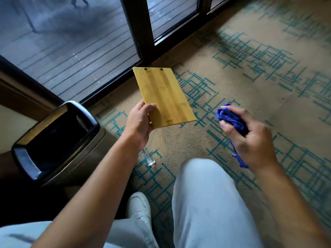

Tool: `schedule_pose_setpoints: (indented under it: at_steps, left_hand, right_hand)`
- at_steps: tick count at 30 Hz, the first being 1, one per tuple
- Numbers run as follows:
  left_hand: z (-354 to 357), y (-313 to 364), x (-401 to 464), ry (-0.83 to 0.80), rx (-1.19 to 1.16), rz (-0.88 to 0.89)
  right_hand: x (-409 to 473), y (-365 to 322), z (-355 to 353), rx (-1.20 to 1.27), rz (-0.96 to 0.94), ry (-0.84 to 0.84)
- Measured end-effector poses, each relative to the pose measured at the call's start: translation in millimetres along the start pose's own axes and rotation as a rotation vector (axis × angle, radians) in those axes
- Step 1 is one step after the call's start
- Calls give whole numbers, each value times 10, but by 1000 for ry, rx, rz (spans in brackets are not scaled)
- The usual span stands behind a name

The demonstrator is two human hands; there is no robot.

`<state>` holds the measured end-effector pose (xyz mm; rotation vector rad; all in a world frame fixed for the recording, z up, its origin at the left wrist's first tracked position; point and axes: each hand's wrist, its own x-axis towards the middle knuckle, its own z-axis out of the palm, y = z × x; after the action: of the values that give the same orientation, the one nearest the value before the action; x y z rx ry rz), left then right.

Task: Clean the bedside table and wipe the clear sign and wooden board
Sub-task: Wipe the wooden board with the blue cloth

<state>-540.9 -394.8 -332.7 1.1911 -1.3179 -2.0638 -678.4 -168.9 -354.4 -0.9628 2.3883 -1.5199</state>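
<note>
1. Left hand holds the near left corner of a flat rectangular bamboo-coloured wooden board in the air, thumb on top and fingers curled beneath; two small dark studs sit at the board's far edge.
2. A clear acrylic piece sticks out below the left wrist, seemingly held in the same grip; its full shape is hidden.
3. Right hand has a closed grip around a bunched blue cloth, apart from the board, a strand hanging down.
4. Beneath lie beige carpet with teal line pattern, a chrome-rimmed dark bin at left, and glass doors beyond.
</note>
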Motion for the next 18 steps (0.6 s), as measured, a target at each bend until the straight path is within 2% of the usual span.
schedule_pose_setpoints:
  at_steps: [3, 7, 11, 18]
  left_hand:
    - [-63, -477, 182, -24, 3, -93]
    - [-122, -1107, 267, 23, 12, -210]
    - [-155, -1625, 393, 75, 44, -294]
    - [-165, -2169, 644, 111, 9, -386]
  right_hand:
    - [-27, 241, 13, -34, 55, -12]
    - [-83, 500, 94, -75, 132, -97]
    - [-165, 675, 157, -107, 189, -99]
    - [-436, 910, 258, -97, 305, -130]
